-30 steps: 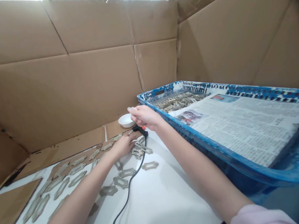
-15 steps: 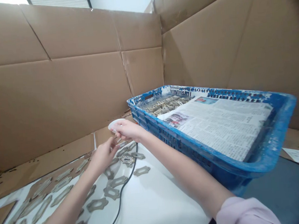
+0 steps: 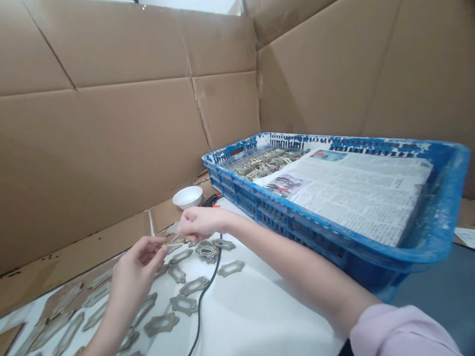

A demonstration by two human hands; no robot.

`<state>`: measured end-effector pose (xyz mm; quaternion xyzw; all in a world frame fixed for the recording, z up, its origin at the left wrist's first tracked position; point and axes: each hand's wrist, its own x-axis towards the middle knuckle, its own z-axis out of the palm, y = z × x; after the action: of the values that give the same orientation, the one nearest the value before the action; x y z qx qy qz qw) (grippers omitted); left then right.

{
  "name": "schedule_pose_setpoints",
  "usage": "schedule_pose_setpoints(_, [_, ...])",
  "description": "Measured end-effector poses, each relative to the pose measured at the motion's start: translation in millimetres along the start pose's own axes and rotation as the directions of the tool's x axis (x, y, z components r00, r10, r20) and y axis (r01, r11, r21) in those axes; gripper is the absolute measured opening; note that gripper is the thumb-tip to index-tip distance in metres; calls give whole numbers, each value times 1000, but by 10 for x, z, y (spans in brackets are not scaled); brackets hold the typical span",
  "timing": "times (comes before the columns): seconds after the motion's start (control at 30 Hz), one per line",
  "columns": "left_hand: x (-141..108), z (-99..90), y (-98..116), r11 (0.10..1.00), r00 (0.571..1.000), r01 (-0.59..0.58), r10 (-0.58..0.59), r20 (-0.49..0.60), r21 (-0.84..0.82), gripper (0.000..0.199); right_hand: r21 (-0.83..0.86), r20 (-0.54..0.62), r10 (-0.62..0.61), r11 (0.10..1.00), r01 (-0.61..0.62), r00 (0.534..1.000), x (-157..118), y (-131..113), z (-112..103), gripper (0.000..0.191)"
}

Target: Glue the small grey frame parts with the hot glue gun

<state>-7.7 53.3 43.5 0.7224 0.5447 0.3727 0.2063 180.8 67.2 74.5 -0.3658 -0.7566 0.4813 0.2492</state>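
Hold the thin metal piece (image 3: 172, 242) level in the air, just above the white table (image 3: 253, 330), one end pinched between the thumb and fingertips of the right hand (image 3: 200, 223), the other end reaching the curled fingers of the left hand (image 3: 135, 268), neither hand spread. Pinch lightly but evenly, since so slender an edge looks apt to twist or slip. Work clear of the scalloped metal frames (image 3: 194, 285) lying flat below and of the darker ornate frame (image 3: 206, 251) just beneath the hands, and mind the black cable (image 3: 200, 307) running across the table close by, where a wrist could snag it. Allow room on the right, beside the blue plastic crate (image 3: 306, 220) with its newspaper (image 3: 358, 196) and heaped metal pieces (image 3: 265, 164), near the right forearm (image 3: 293, 256). Take care, too, around the white bowl (image 3: 188, 196) and the partly hidden black-and-red tool (image 3: 212, 201), just past the right hand, by the cardboard wall (image 3: 96, 156).
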Motion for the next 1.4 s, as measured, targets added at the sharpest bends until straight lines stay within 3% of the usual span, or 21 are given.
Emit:
schedule_pose_setpoints(0.1, [-7, -10, -9, 991, 998, 51, -45, 52, -123, 34, -30, -3, 29, 999, -29, 1000, 20, 18, 35, 30])
schedule_pose_setpoints(0.33, [-11, 11, 6, 962, 988, 68, -102, -116, -265, 32, -24, -111, 53, 998, -56, 992, 63, 64, 109, 17])
schedule_pose_setpoints(0.57, [-72, 23, 75, 944, 989, 91, -123, -81, -316, 27, -4, -237, 62, 998, -65, 970, 45, 0, 147, 5])
schedule_pose_setpoints(0.7, [-97, 70, 44, 935, 996, 70, -86, -30, -347, 26, -19, -287, 40, 999, -47, 957, 47, -12, 168, 5])
schedule_pose_setpoints(0.9, [-127, 160, -6, 927, 999, -31, 18, -39, -374, 23, -71, -301, 18, 997, -41, 954, 79, 28, 195, 7])
schedule_pose_setpoints(1.17, [-184, 186, 44, 880, 999, -36, 14, -50, -474, 27, -178, -338, 17, 981, -82, 941, 64, 29, 251, 8])
schedule_pose_setpoints(1.4, [-194, 178, 46, 882, 996, -53, 15, -85, -468, 28, -276, -409, -24, 956, -98, 912, 18, -14, 310, 8])
